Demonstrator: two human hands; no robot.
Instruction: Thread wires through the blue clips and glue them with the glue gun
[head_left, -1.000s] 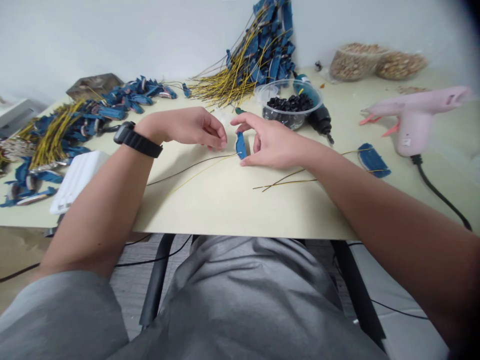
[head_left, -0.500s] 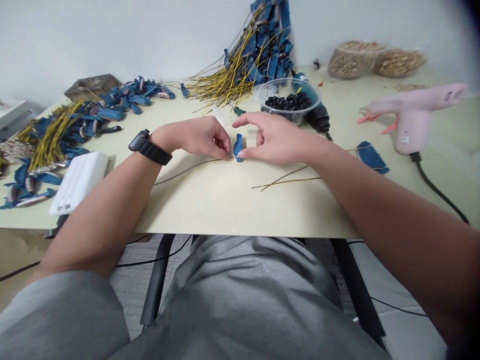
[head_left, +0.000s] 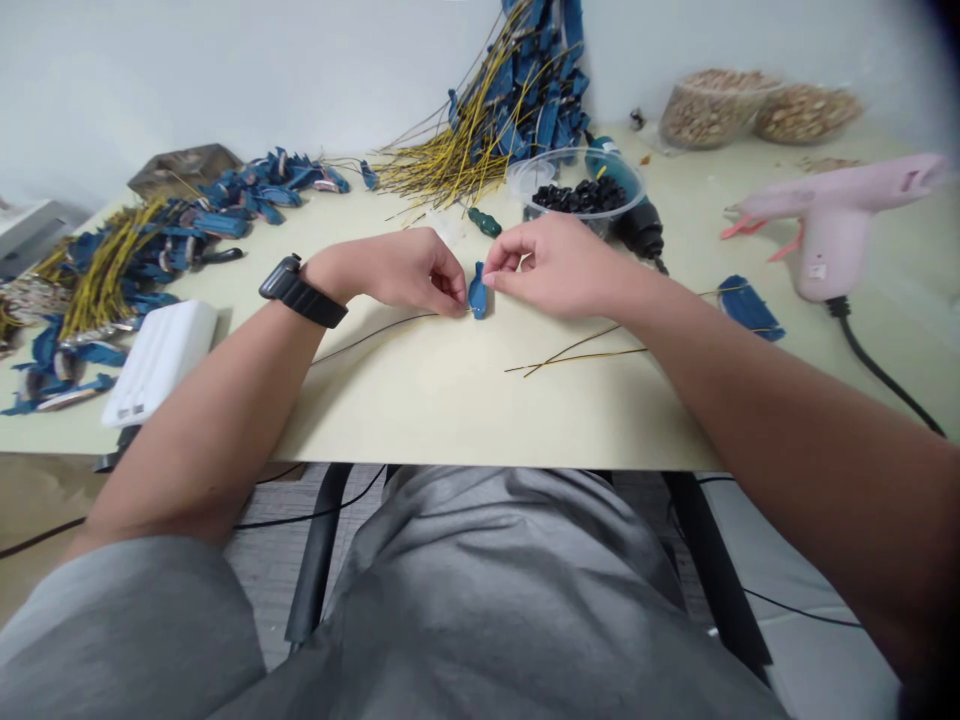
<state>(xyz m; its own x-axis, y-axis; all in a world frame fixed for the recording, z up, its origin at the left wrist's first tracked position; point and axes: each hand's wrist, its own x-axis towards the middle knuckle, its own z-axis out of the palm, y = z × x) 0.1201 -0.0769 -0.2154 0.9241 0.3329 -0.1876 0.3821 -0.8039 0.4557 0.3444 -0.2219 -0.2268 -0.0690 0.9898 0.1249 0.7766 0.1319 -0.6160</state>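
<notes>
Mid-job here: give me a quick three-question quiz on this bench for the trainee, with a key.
1. Multiple choice: what lies between the left hand and the right hand?
A. a pair of scissors
B. a small blue piece
C. a roll of tape

2. True or false: the black wristwatch is on the right wrist.

3. Fill in the blank: the cord of the pink hot glue gun is ____.

Key: 1. B; 2. False; 3. black
</notes>
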